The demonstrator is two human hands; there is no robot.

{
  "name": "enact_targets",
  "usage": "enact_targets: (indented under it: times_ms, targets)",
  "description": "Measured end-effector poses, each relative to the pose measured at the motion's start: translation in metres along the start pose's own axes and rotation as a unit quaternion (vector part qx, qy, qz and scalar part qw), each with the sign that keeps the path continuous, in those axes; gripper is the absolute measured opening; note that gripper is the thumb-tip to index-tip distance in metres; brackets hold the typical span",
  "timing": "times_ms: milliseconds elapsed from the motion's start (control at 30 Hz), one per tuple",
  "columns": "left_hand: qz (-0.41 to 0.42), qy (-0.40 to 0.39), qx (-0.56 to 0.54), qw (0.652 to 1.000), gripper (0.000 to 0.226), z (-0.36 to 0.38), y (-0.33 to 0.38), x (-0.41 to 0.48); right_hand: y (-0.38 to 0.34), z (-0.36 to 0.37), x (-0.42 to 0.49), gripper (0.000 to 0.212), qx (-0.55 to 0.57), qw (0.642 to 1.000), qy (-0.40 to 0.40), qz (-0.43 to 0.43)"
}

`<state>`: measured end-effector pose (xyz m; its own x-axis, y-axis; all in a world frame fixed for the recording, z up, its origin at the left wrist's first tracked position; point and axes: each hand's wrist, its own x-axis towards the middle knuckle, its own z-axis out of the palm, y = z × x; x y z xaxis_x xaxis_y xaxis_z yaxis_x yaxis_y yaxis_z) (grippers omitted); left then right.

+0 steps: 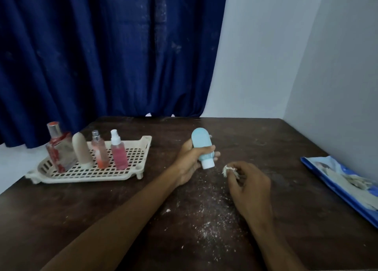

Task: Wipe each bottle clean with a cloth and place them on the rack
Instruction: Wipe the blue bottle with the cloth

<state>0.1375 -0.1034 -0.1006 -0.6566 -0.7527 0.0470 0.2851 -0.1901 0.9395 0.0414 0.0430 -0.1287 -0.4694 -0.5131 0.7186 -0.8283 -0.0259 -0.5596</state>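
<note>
Right hand (248, 185) pinched a crumpled cloth (229, 170); left hand (189, 161) gripped a light, smooth blue bottle (202, 146) mid-body.

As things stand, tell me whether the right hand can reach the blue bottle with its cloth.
Probably yes: the right hand pinches the cloth just beside the blue bottle, with nothing between them.

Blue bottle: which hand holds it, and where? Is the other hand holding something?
The left hand grips the blue bottle around its lower body, just above the white cap. The right hand pinches a crumpled cloth in its fingers.
</note>
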Motion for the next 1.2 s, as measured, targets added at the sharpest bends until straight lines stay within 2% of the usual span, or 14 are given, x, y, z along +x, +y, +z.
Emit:
enact_targets:
  times_ms: [133, 233, 367, 533, 733, 900, 1200]
  targets:
    - [-0.028, -0.041, -0.070, 0.996, 0.031, 0.005, -0.006, 0.001, 0.002, 0.001, 0.000, 0.019, 0.011, 1.000, 0.023, 0.014]
    - [-0.054, -0.077, -0.118, 0.988, 0.059, 0.003, -0.003, -0.001, 0.002, 0.003, 0.000, 0.019, 0.016, 0.999, 0.040, -0.002]
    - [-0.045, -0.107, -0.106, 0.988, 0.064, -0.003, -0.001, -0.003, -0.003, 0.002, 0.000, 0.018, 0.017, 0.999, 0.037, -0.011]
    - [-0.040, -0.094, -0.094, 0.990, 0.061, -0.007, -0.002, -0.004, -0.015, -0.002, 0.004, 0.020, 0.046, 0.998, 0.021, -0.027]
    - [-0.042, -0.065, -0.089, 0.993, 0.058, -0.004, -0.004, -0.009, -0.035, 0.002, 0.049, 0.020, 0.054, 0.994, -0.015, -0.093]
    - [-0.029, -0.032, -0.077, 0.996, 0.054, -0.006, -0.006, -0.004, -0.022, 0.033, 0.081, 0.017, 0.049, 0.986, -0.015, -0.160]
    - [-0.011, -0.020, -0.052, 0.998, 0.043, -0.005, -0.012, -0.003, -0.003, 0.049, 0.073, 0.017, 0.022, 0.987, 0.000, -0.156]
